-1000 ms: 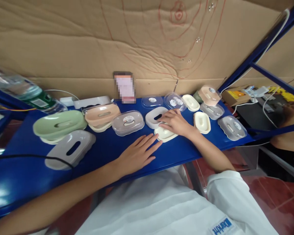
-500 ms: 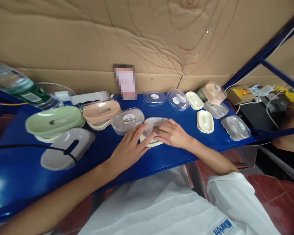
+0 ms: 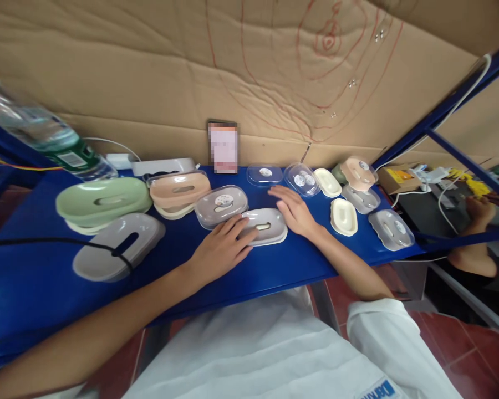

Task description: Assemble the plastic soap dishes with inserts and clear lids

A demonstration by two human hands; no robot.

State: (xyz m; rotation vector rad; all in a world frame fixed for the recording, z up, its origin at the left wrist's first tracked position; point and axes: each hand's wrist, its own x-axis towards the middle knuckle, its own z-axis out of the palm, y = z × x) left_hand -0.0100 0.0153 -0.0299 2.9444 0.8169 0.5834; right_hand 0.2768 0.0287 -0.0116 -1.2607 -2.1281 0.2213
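The gray dish point(image 3: 275, 218) lies flat near the middle of the blue table point(image 3: 266, 274), and what has just changed is that it now sits squarely over the cream tray point(image 3: 273, 242), whose ridge shows through its slot. To my eye that pair looks fitted together, or very nearly so. The left hand point(image 3: 219, 247) rests at the dish's 9 o'clock end, fingers spread loosely over the edge. The right hand point(image 3: 296, 213) has come off to about 2 o'clock, open and pinching nothing, its fingers stretched out fairly close together; whether it brushes the rim I cannot tell. At 10 o'clock there's a clear-lidded dish point(image 3: 222, 203), with a peach dish point(image 3: 181, 189) beyond it. One clear lid point(image 3: 264, 174) lies at 12 o'clock, and a spare cream tray point(image 3: 344, 216) at 3 o'clock, past the right wrist.
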